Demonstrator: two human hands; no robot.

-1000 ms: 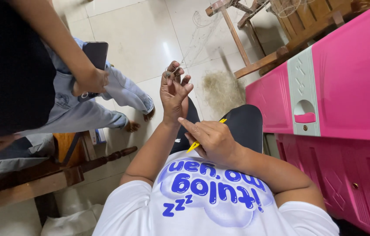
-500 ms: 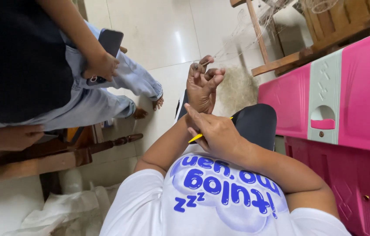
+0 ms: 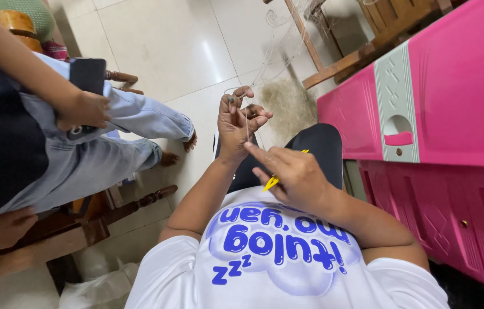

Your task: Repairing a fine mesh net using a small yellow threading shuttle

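Observation:
My left hand (image 3: 240,119) is raised in front of me, fingers curled and pinching a thin pale thread (image 3: 247,127) that runs from a fine net (image 3: 279,51) stretching up toward a wooden frame. My right hand (image 3: 292,177) sits just below and right of it, index finger pointing at the thread, and grips a slim yellow tool (image 3: 271,182) whose tip shows at both sides of the fist. Both hands are over my dark-clothed lap (image 3: 322,146), and my white shirt (image 3: 276,257) with blue print fills the bottom.
Another person sits at left in light blue jeans (image 3: 110,137), their hand (image 3: 84,109) holding a dark phone (image 3: 86,77). A pink plastic cabinet (image 3: 453,97) stands right. A bundle of pale net (image 3: 290,103) lies on the tiled floor. Wooden furniture (image 3: 333,66) stands beyond it.
My left hand went from spread fingers to curled, pinching the thread. My right hand stays close with the yellow tool. The view has shifted, so the hands sit more central.

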